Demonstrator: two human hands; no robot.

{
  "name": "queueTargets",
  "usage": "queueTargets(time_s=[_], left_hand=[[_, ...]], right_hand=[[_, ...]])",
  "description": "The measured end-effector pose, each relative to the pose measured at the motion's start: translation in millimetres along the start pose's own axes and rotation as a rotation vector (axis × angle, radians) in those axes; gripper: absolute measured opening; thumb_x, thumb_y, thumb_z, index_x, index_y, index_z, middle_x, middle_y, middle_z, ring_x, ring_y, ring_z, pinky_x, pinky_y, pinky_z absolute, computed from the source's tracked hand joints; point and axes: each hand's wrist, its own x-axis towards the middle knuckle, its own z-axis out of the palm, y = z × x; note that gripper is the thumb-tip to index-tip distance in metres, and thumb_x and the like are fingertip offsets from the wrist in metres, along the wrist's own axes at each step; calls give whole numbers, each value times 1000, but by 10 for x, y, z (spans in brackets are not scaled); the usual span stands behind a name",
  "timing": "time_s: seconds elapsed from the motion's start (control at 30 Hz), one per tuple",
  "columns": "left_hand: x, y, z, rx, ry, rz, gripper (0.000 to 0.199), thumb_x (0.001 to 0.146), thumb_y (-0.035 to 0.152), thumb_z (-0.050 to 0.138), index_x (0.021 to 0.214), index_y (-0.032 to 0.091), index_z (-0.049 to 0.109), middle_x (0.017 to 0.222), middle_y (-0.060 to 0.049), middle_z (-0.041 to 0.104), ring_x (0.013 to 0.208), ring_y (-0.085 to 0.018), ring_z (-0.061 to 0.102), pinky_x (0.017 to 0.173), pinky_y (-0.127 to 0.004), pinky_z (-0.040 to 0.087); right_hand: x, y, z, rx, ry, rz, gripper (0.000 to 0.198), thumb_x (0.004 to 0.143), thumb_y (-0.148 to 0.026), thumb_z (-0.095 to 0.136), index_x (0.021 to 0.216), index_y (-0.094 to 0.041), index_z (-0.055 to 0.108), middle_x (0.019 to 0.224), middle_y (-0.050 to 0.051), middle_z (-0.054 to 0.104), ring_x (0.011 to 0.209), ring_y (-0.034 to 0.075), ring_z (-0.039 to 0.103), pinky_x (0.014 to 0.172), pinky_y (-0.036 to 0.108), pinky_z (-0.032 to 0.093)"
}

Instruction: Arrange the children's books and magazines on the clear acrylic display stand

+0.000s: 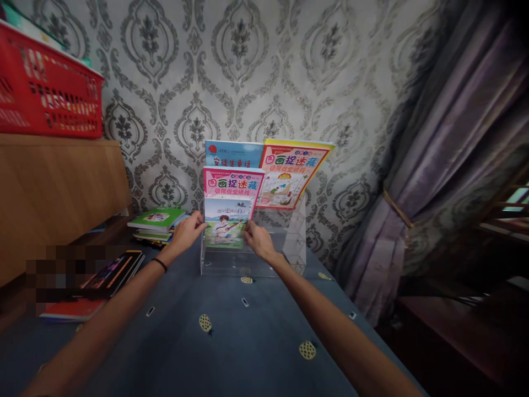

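Observation:
A small book with a guitar player on its cover (225, 225) stands upright in the front part of a clear acrylic rack (231, 264). My left hand (188, 232) pinches the book's left edge. At the right edge, the curled fingers of my right hand (259, 240) grip it, their tips partly hidden. Directly behind stands a pink-bordered picture book (234, 181), its lower part covered. Farther back in the rack are a blue book (233, 150) and a yellow-and-red picture book (289, 176), which leans to the right.
Books with a green one on top (157, 218) are stacked left of the rack. Dark and red books (109, 275) lie nearer on the blue tablecloth (248, 342). A red basket (53, 88) sits on a wooden cabinet (61, 187). A purple curtain (397, 220) hangs at right.

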Motion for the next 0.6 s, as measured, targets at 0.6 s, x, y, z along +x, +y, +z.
queueTargets(time_s=[0.6], left_hand=[[-49, -53, 73, 5, -22, -17, 9, 86, 27, 61, 88, 24, 53, 79, 0, 67, 76, -21, 63, 66, -30, 41]], right_hand=[[9, 103, 83, 92, 60, -60, 14, 96, -24, 54, 108, -23, 62, 90, 5, 76, 84, 22, 68, 67, 26, 37]])
